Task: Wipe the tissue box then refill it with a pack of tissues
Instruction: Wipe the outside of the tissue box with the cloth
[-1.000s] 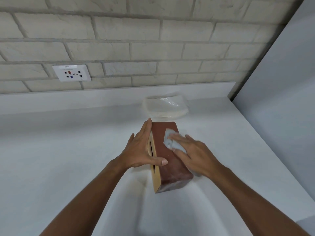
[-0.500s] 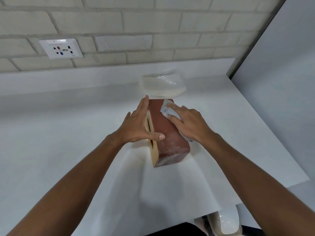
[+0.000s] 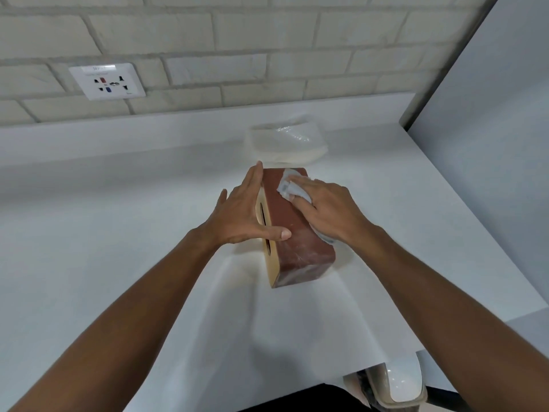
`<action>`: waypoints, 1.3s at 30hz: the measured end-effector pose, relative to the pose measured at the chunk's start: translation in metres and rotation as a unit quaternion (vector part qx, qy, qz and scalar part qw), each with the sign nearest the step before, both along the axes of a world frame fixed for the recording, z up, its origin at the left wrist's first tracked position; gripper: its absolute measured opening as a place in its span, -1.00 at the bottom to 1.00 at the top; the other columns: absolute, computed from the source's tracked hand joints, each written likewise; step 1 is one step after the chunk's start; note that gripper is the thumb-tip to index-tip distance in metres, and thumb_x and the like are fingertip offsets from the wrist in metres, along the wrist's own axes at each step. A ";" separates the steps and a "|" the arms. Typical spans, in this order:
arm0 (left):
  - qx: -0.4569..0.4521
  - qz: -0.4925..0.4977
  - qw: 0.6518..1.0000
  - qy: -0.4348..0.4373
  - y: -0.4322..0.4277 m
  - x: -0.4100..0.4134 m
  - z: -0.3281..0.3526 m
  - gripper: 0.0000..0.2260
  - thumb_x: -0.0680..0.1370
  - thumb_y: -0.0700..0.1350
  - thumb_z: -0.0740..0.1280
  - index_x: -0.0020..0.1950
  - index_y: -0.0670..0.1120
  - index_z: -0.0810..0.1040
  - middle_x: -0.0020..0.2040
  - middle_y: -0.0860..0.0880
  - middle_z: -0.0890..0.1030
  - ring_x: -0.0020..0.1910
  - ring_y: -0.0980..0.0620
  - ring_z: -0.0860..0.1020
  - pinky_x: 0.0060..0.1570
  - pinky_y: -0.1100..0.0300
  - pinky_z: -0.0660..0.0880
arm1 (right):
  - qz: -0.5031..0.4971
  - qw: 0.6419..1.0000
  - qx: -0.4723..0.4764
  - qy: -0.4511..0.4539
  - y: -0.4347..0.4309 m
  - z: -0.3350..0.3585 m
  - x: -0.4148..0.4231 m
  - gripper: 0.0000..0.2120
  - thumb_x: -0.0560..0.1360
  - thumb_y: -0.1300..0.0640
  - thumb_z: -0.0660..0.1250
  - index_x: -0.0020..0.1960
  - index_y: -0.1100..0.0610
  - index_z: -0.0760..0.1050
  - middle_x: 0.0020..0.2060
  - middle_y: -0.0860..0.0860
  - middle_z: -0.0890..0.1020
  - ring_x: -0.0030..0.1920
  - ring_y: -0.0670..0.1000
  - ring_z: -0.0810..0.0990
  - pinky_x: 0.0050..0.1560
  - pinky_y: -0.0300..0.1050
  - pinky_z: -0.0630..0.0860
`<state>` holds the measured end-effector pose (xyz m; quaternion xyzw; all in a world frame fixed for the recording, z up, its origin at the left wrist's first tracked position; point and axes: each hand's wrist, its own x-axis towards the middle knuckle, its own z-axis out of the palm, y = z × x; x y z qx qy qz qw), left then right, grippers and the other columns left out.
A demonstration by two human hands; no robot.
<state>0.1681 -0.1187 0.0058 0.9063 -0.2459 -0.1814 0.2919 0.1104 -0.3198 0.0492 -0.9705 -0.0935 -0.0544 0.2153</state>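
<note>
Head view: left hand (image 3: 237,215) flat, steadying tissue box (image 3: 292,233) — right hand (image 3: 329,212) presses cloth (image 3: 289,187) on it.

The right hand (image 3: 329,214) covers most of the grey cloth (image 3: 289,188) and the tissue box's (image 3: 297,242) right flank. The left hand (image 3: 240,217) masks part of the slot. The pack of tissues (image 3: 285,144) is blurred; socket (image 3: 108,81) markings are illegible. Both forearms run off the lower edge.
</note>
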 end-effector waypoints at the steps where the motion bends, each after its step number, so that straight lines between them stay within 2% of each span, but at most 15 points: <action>1: 0.003 -0.001 1.000 -0.001 0.000 0.000 0.000 0.38 0.12 0.62 0.32 0.64 0.09 -0.40 0.70 0.07 -0.26 0.70 -0.03 -0.10 0.60 -0.28 -0.17 | -0.002 1.000 0.006 0.004 0.000 -0.001 -0.005 -0.69 0.65 0.06 0.18 0.36 0.02 0.50 0.25 -0.03 0.61 0.15 0.08 0.58 0.06 -0.12 0.41; 4: 0.005 -0.005 1.000 -0.011 0.000 -0.001 -0.001 0.37 0.13 0.62 0.30 0.65 0.08 -0.39 0.70 0.06 -0.26 0.70 -0.04 -0.09 0.60 -0.30 -0.16 | 0.007 1.000 0.015 -0.007 -0.010 -0.006 -0.039 -0.67 0.63 0.02 0.17 0.35 0.01 0.50 0.21 -0.02 0.63 0.09 0.10 0.61 0.06 0.00 0.51; 6: 0.005 -0.005 1.000 -0.011 0.000 -0.002 -0.001 0.37 0.13 0.62 0.30 0.65 0.08 -0.39 0.70 0.05 -0.26 0.70 -0.05 -0.10 0.60 -0.30 -0.16 | 0.008 1.000 0.014 0.003 -0.015 -0.011 -0.048 -0.63 0.62 -0.01 0.15 0.39 0.00 0.46 0.25 -0.03 0.61 0.10 0.12 0.59 0.10 0.02 0.50; 9: -0.019 -0.008 1.000 0.002 0.000 -0.003 0.000 0.35 0.13 0.61 0.33 0.64 0.14 -0.39 0.70 0.06 -0.24 0.70 -0.06 -0.09 0.60 -0.31 -0.16 | -0.016 0.998 0.008 0.057 -0.013 -0.013 -0.027 -0.59 0.67 -0.01 0.13 0.50 -0.01 0.32 0.46 -0.07 0.40 0.39 0.07 0.41 0.46 -0.08 0.16; 11: -0.035 -0.015 0.999 -0.014 0.002 -0.003 -0.001 0.34 0.13 0.66 0.32 0.63 0.19 -0.39 0.71 0.07 -0.23 0.70 -0.05 -0.09 0.59 -0.32 -0.17 | -0.008 0.998 0.002 0.062 -0.011 -0.013 -0.016 -0.57 0.67 -0.03 0.12 0.52 -0.05 0.28 0.50 -0.08 0.34 0.46 0.06 0.34 0.52 -0.05 0.07; 15: -0.026 -0.058 0.995 -0.078 0.011 -0.012 -0.012 0.33 0.12 0.76 0.15 0.64 0.14 -0.38 0.68 0.07 -0.32 0.69 0.04 -0.20 0.61 -0.29 -0.21 | 0.034 0.997 0.012 0.073 -0.015 -0.018 -0.020 -0.58 0.67 -0.06 0.09 0.52 -0.13 0.25 0.52 -0.15 0.26 0.53 -0.15 0.15 0.55 0.00 0.01; 18: -0.019 -0.064 0.995 -0.079 0.014 -0.017 -0.017 0.34 0.12 0.76 0.16 0.64 0.13 -0.38 0.67 0.12 -0.34 0.68 0.06 -0.22 0.61 -0.27 -0.21 | 0.030 0.996 0.012 0.079 -0.010 -0.016 -0.023 -0.55 0.67 -0.10 0.05 0.54 -0.09 0.23 0.54 -0.13 0.23 0.55 -0.15 0.09 0.55 0.11 -0.02; 20: 0.000 -0.063 0.995 -0.078 0.015 -0.017 -0.014 0.36 0.09 0.76 0.16 0.65 0.13 -0.36 0.67 0.14 -0.35 0.68 0.04 -0.21 0.61 -0.26 -0.22 | 0.082 0.994 -0.031 0.071 -0.002 -0.015 -0.036 -0.51 0.64 -0.14 -0.01 0.54 -0.08 0.21 0.54 -0.13 0.22 0.56 -0.15 0.03 0.56 0.10 -0.09; 23: 0.018 -0.063 0.995 -0.071 0.016 -0.017 -0.009 0.36 0.08 0.74 0.18 0.66 0.14 -0.34 0.66 0.15 -0.36 0.68 0.02 -0.21 0.60 -0.27 -0.22 | 0.177 0.981 -0.072 0.029 -0.012 -0.021 -0.067 -0.47 0.63 -0.17 -0.06 0.54 -0.04 0.21 0.52 -0.15 0.26 0.55 -0.18 0.07 0.55 0.04 -0.11; 26: 0.018 -0.059 0.997 -0.056 0.016 -0.019 -0.008 0.37 0.09 0.71 0.24 0.66 0.15 -0.34 0.66 0.16 -0.36 0.68 0.01 -0.22 0.61 -0.27 -0.20 | 0.117 0.991 -0.044 0.052 -0.044 -0.022 -0.064 -0.53 0.62 -0.17 -0.04 0.51 -0.16 0.19 0.51 -0.20 0.25 0.53 -0.23 0.09 0.56 0.14 -0.06; 28: 0.014 -0.058 0.997 -0.046 0.015 -0.019 -0.007 0.35 0.12 0.67 0.30 0.66 0.15 -0.34 0.66 0.17 -0.36 0.68 0.03 -0.21 0.62 -0.27 -0.18 | 0.076 0.994 -0.015 0.074 -0.038 -0.020 -0.061 -0.55 0.60 -0.18 -0.03 0.49 -0.22 0.17 0.50 -0.21 0.21 0.55 -0.15 0.11 0.56 0.12 -0.06; 30: 0.013 -0.057 0.997 -0.047 0.015 -0.018 -0.007 0.36 0.12 0.66 0.32 0.66 0.15 -0.35 0.66 0.17 -0.36 0.68 0.04 -0.20 0.62 -0.25 -0.17 | 0.129 0.990 -0.046 0.024 -0.020 -0.028 -0.070 -0.49 0.61 -0.18 -0.01 0.52 -0.06 0.22 0.51 -0.13 0.23 0.57 -0.03 0.09 0.56 0.08 -0.08; 32: 0.014 -0.063 0.997 -0.047 0.015 -0.018 -0.008 0.37 0.10 0.69 0.29 0.65 0.16 -0.36 0.66 0.16 -0.35 0.69 0.03 -0.18 0.62 -0.26 -0.16 | 0.188 0.981 -0.054 0.007 -0.014 -0.034 -0.078 -0.47 0.64 -0.14 -0.01 0.54 0.06 0.23 0.52 -0.08 0.27 0.56 -0.08 0.08 0.57 0.05 -0.07; 36: 0.002 -0.054 0.998 -0.037 0.015 -0.018 -0.011 0.36 0.11 0.68 0.32 0.64 0.20 -0.38 0.67 0.14 -0.33 0.69 0.04 -0.17 0.62 -0.26 -0.15 | 0.084 0.995 0.010 0.059 -0.018 -0.026 -0.059 -0.47 0.61 -0.15 -0.03 0.53 -0.03 0.23 0.52 -0.14 0.23 0.55 -0.21 0.03 0.55 0.10 -0.02; 39: 0.006 -0.050 0.998 -0.038 0.016 -0.018 -0.013 0.32 0.13 0.64 0.36 0.58 0.30 -0.43 0.68 0.07 -0.34 0.69 0.02 -0.13 0.62 -0.27 -0.13 | 0.166 0.985 -0.020 0.033 -0.004 -0.028 -0.065 -0.48 0.62 -0.13 0.00 0.53 0.01 0.25 0.52 -0.09 0.25 0.56 -0.15 0.06 0.57 0.04 -0.08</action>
